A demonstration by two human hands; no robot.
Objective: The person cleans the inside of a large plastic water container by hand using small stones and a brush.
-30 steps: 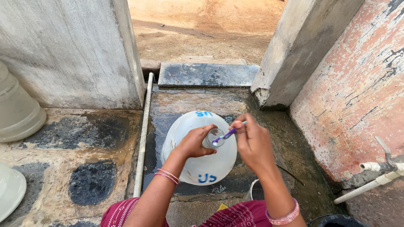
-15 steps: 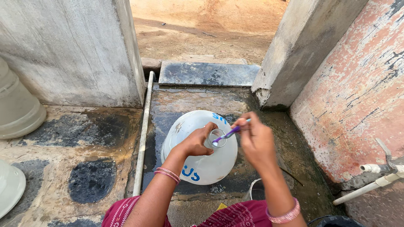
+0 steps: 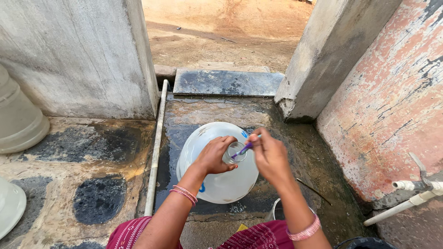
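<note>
A large translucent white water jug (image 3: 217, 177) with blue markings stands on the wet stone floor. My left hand (image 3: 213, 154) grips its narrow neck at the opening. My right hand (image 3: 270, 154) holds a purple toothbrush (image 3: 243, 148) with its head poked into the jug's mouth. Pink bangles sit on both wrists.
A white pipe (image 3: 156, 147) runs along the floor left of the jug. Concrete walls (image 3: 78, 55) stand left and right, a peeling red wall (image 3: 392, 101) with a white tap pipe (image 3: 406, 200) at right. A metal vessel rim (image 3: 274, 210) sits near my knees. White containers (image 3: 18, 120) stand far left.
The jug has turned under my hands, so its blue markings have shifted round. Both hands stay at the neck with the toothbrush in the opening.
</note>
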